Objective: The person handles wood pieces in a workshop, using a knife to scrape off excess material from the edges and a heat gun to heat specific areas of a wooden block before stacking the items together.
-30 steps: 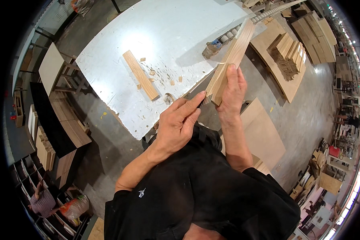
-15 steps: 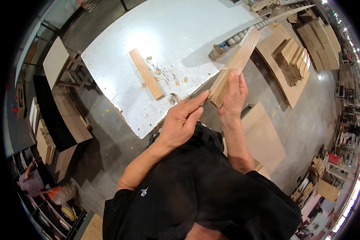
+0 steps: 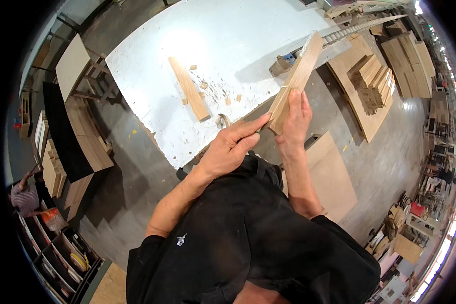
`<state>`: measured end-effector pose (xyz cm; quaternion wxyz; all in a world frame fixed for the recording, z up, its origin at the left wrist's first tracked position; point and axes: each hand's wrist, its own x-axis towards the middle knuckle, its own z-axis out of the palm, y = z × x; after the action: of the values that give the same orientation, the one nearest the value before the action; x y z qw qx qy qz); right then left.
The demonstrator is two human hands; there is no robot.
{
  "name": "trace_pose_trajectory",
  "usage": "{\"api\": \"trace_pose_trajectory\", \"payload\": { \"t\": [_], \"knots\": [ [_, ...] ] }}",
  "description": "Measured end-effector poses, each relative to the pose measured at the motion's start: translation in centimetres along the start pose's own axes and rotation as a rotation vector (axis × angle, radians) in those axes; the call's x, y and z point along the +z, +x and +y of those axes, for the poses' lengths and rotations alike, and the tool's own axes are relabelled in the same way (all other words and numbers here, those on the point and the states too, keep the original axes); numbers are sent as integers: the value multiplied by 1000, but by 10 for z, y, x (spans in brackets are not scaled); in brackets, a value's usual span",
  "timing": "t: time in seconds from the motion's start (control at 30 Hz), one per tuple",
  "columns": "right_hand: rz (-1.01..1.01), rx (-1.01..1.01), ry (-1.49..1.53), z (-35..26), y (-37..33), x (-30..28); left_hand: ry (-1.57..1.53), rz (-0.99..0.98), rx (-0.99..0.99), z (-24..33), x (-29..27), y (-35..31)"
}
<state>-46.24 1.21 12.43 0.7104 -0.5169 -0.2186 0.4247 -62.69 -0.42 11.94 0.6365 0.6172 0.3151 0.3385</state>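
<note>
My right hand [image 3: 294, 121] is closed on the near part of a long wooden strip [image 3: 300, 66], thumb lying along its upper face. The strip slants up and away, its far end raised beyond the table's front corner. My left hand [image 3: 227, 148] is closed, its fingertips at the strip's near end. Something small and dark shows under those fingers, too hidden to name. On the white table [image 3: 147, 66] lies another wooden strip [image 3: 189, 88], with several small square wood chips [image 3: 228, 101] beside it. A pale curled piece [image 3: 222, 120] rests near the table's front edge.
Stacked wooden pieces [image 3: 372, 81] sit on a board at the right. A large flat panel [image 3: 329, 177] is below my right forearm. Boards on a black-covered stand [image 3: 83, 137] are at the left. Another person [image 3: 25, 197] is at the far left.
The whole view has shifted slightly. My left fingertips have moved a little along the near end of the strip. My right hand keeps its hold.
</note>
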Motion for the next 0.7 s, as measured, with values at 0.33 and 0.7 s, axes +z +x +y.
{"api": "trace_pose_trajectory", "payload": {
  "t": [0.33,0.7],
  "knots": [
    [-79,143,27,8,1,3,654,334,333,6,4,-2],
    [-67,281,-40,0,5,-5,227,-18,-49,44,-40,-15]
  ]
}}
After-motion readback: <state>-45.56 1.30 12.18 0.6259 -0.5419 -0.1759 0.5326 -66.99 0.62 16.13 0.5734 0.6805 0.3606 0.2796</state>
